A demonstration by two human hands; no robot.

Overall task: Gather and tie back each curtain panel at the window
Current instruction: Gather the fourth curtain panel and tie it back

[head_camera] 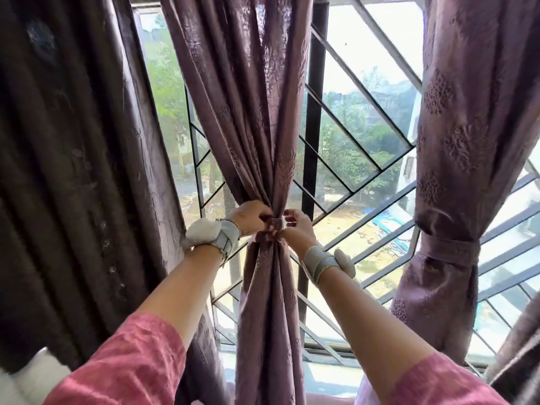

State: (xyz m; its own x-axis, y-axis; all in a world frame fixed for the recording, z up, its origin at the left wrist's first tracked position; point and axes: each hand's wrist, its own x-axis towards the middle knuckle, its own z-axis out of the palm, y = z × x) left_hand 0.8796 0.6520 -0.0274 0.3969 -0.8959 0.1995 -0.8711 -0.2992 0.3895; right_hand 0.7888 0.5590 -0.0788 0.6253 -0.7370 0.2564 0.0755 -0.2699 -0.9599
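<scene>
Against barred window (350,118), both hands' grips pinch mauve curtain's (263,112) tie (274,224).

Tie band (274,225) mostly hidden between left hand (248,216) and right hand (295,226); knot not readable. Left curtain (73,171) blurred, top cut off.

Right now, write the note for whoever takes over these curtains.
Left hand and right hand: both closed on the tie band at the waist of the middle panel, fastening it.
Middle panel: gathered, tie not yet secured.
Right panel: gathered, its tie already wrapped on. Done.
Left panel: hangs loose, no tie visible.
Left to do: finish the middle tie, then gather and tie the left panel.
</scene>
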